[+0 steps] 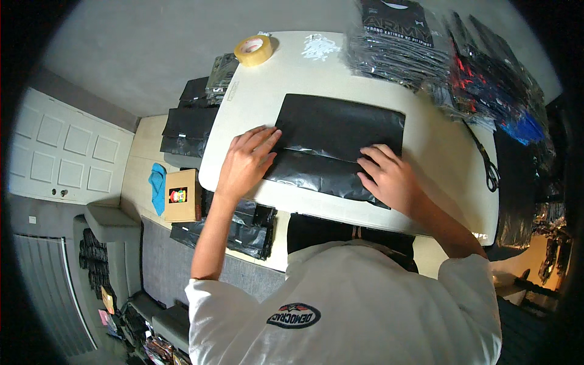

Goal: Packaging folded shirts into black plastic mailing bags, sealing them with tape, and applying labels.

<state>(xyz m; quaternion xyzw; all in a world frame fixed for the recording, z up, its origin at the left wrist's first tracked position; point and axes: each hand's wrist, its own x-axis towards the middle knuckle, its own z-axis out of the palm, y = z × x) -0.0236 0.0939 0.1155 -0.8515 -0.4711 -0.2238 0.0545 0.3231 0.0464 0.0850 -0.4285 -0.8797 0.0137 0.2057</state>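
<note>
A black plastic mailer bag [337,123] lies flat on the white table [438,178] before me, its lower part forming a folded flap with a shiny, creased surface. My left hand [248,159] rests at the bag's left edge with its fingers spread a little. On the right part of the flap lies my right hand [388,175], fingers apart and bent, the tips touching the plastic. Neither hand appears to grip anything.
A roll of clear tape [253,50] and small white slips [320,47] lie at the far edge. Plastic-wrapped garments [397,50] are piled far right, near black scissors [490,173]. Black packages [189,132] and a cardboard box [182,210] stand left of the table.
</note>
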